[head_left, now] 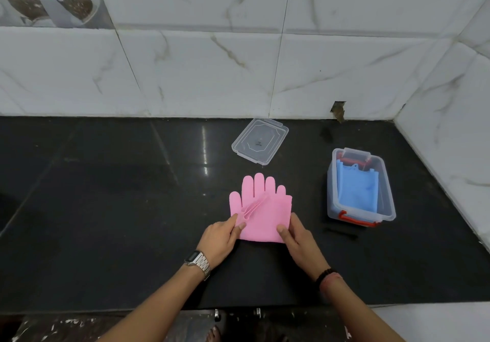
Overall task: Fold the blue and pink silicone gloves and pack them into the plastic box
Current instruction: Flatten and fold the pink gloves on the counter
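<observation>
Now the pink glove (261,209) is lying folded on the black counter (119,209). Left hand (221,238) is pinching its left edge, right hand (298,238) is pinching its right edge. Blue glove (356,190) is sitting inside the plastic box (387,209).

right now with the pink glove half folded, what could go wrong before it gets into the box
1. The pink glove is springy silicone; the left hand and right hand hold only its near edge, so the fold may pop open.
2. The blue glove already fills much of the box, so a loosely folded pink one may stick up.
3. Then the lid might not close.
</observation>
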